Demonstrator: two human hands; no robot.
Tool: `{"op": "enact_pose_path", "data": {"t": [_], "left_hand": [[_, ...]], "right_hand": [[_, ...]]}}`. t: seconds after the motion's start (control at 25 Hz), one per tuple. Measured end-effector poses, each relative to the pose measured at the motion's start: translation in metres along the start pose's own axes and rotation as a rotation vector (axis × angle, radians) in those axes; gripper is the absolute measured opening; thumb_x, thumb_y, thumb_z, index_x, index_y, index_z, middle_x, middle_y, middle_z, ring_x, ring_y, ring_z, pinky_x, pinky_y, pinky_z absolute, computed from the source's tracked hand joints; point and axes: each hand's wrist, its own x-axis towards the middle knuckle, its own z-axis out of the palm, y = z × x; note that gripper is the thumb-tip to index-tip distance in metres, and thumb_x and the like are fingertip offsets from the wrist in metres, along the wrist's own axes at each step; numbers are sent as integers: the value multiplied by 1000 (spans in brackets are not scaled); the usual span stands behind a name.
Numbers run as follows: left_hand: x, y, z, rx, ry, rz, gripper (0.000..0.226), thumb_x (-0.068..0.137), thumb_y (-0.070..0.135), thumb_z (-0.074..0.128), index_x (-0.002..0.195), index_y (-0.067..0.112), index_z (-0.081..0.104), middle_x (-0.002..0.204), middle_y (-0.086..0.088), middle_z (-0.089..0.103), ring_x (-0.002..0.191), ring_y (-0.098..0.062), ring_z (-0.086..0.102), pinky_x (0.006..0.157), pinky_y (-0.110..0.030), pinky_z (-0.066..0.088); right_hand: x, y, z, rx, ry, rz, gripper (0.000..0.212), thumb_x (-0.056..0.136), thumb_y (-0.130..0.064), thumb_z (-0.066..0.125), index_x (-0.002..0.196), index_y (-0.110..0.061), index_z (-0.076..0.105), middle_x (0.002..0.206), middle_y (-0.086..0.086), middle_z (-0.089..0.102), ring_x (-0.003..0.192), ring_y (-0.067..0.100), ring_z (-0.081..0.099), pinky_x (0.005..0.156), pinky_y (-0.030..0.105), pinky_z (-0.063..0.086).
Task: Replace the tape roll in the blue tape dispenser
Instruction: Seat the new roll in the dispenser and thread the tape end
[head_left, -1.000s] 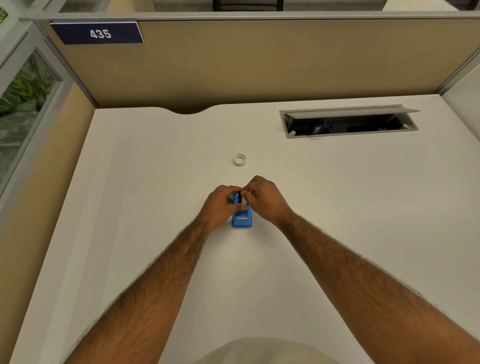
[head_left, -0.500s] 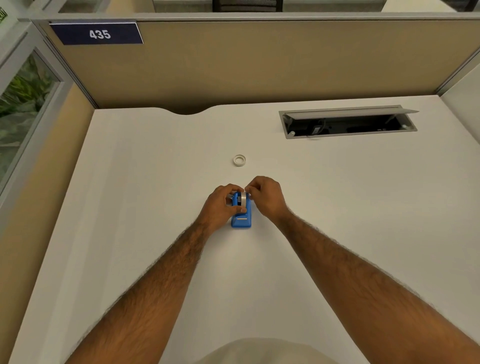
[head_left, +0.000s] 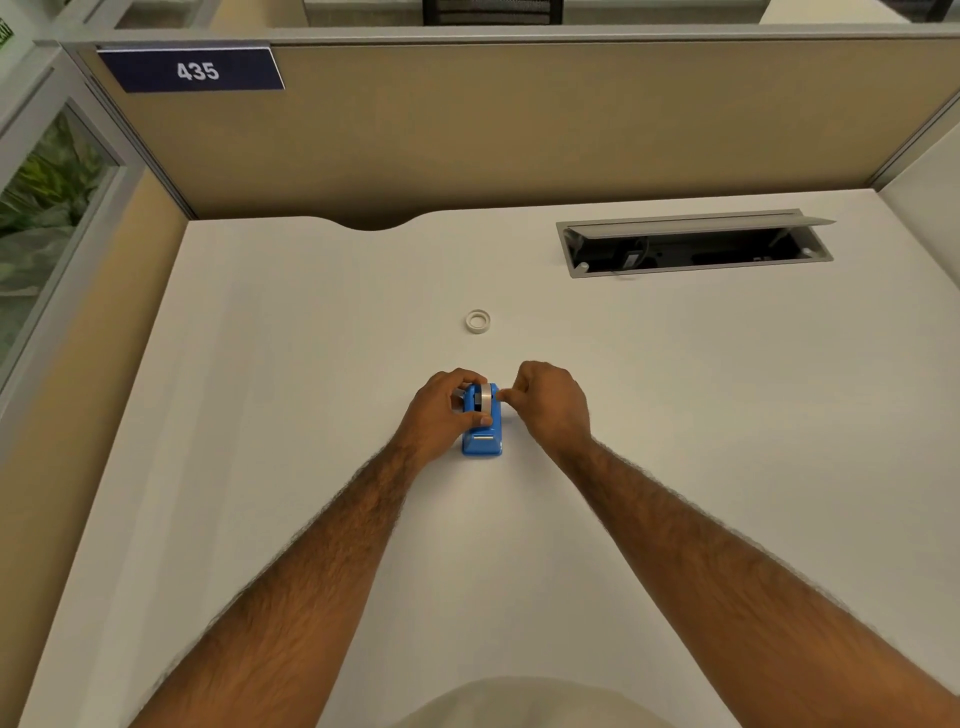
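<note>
The blue tape dispenser (head_left: 483, 439) stands on the white desk (head_left: 311, 415) with its cutter end toward me. A pale tape roll (head_left: 486, 397) sits upright in its cradle. My left hand (head_left: 439, 415) grips the dispenser from the left, thumb laid across its top. My right hand (head_left: 553, 405) is just right of the dispenser, its fingers curled in, and the pinched fingertips touch the dispenser's right side beside the roll; nothing shows in them. A second small white tape ring (head_left: 478, 320) lies flat on the desk behind the hands.
An open cable hatch (head_left: 696, 244) with a raised grey flap is sunk in the desk at the back right. A tan partition (head_left: 519, 130) bearing a "435" sign (head_left: 192, 70) bounds the far edge; a glass panel (head_left: 47, 208) stands on the left.
My right hand has come off the top of the roll and shifted to the right side of the dispenser, uncovering the seated roll. The left hand keeps its grip.
</note>
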Motion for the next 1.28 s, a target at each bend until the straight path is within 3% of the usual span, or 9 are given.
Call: {"op": "enact_pose_path", "data": {"t": [0.04,0.12,0.2,0.52,0.76,0.92,1.12,1.28], "left_hand": [[0,0,0,1,1,-2,51,71,23,86,114,28,58,118,3,60,98,-15,62,77,-14,44],[0,1,1,-12,3,-10,53,72,21,85,117,24,59,120,1,60,99,-16,62,81,-19,46],[-1,2,0,-27,1,-11,55,71,20,85,119,20,60,121,-1,60,101,-17,63,84,-23,48],[-4,5,-2,-38,0,2,55,73,19,84,122,16,59,122,-3,60,102,-18,63,87,-24,48],[-3,4,-3,-23,-3,-9,54,72,22,86,119,19,59,122,-2,61,100,-16,62,84,-23,47],[-3,4,-2,-18,-3,-16,55,71,22,86,119,20,59,122,-1,61,98,-15,61,82,-21,45],[-3,5,-3,-22,-2,-2,56,71,18,86,119,18,59,122,-3,60,104,-21,63,92,-32,51],[-5,5,-4,-32,-10,5,56,71,17,86,120,17,58,122,-2,60,104,-21,63,91,-31,51]], "right_hand": [[1,-1,0,6,26,-13,21,91,-30,64,75,-17,62,75,-2,62,71,15,55,60,27,42],[3,-2,0,23,-11,-100,14,96,-16,56,96,-13,70,96,3,68,88,18,61,75,24,44],[4,-5,-2,23,-97,-192,28,97,-5,46,109,-11,70,107,6,70,96,19,63,83,24,46],[7,-14,-2,99,-193,-219,15,85,-16,69,99,-13,73,90,-1,62,79,12,56,66,18,43],[12,-18,1,187,-166,-118,8,89,-15,67,88,-11,73,79,-5,64,72,8,57,61,15,40],[16,-20,-1,178,-176,-108,10,91,-12,64,90,-8,73,82,-2,66,74,9,57,63,16,41],[12,-12,-10,205,-287,-157,16,84,-8,72,99,-11,72,92,1,69,81,11,62,68,14,47],[11,-14,-9,231,-259,-153,13,85,-5,70,97,-9,72,93,3,72,85,15,66,73,20,52]]}}
